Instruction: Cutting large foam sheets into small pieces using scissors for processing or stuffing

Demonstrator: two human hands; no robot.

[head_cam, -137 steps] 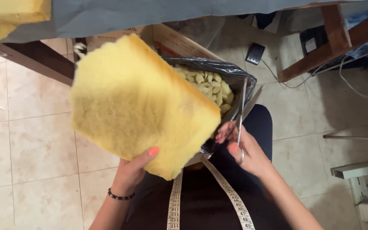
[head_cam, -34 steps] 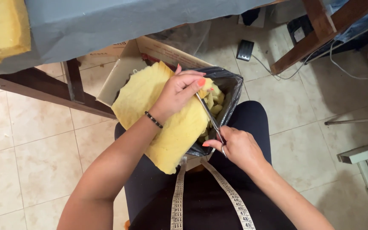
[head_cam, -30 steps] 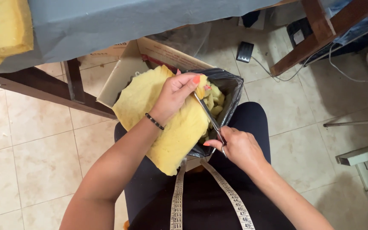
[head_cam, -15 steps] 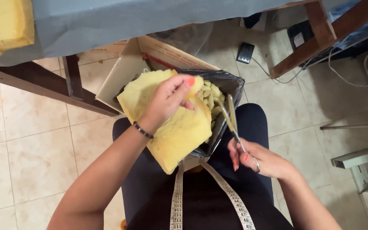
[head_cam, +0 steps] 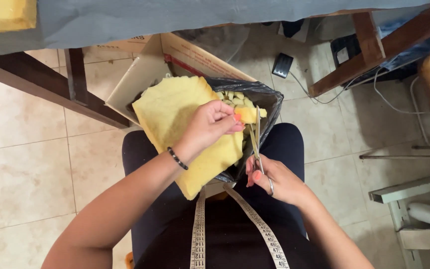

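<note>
Two hands worked over the person's lap in the head view. The left hand [head_cam: 210, 124] was curled shut on the right edge of a yellow foam sheet [head_cam: 175, 119], thumb and fingers pinching a small piece of foam at the corner, fingertips with orange nails pointing right toward the blades. Its forearm came in from the lower left, crossing the lap diagonally, with a dark bead bracelet [head_cam: 177, 158] at the wrist. The right hand [head_cam: 274, 182] was closed around the handles of a pair of scissors [head_cam: 256, 137], fingers through the loops, a ring showing on one finger. The blades pointed up and away from the body and stood slightly parted, right beside the pinched foam corner. The right forearm came in from the lower right.

The foam sheet lay tilted across the lap and over the near rim of a black plastic bag [head_cam: 267, 99], which held many small yellow foam pieces [head_cam: 232, 97]. The bag sat partly inside an open cardboard box [head_cam: 175, 55] on the tiled floor [head_cam: 26, 149]. A measuring tape [head_cam: 255, 224] hung down the person's front. A desk under grey cloth [head_cam: 175, 17] ran along the top, with yellow foam blocks [head_cam: 3, 15] on it at the left.
</note>
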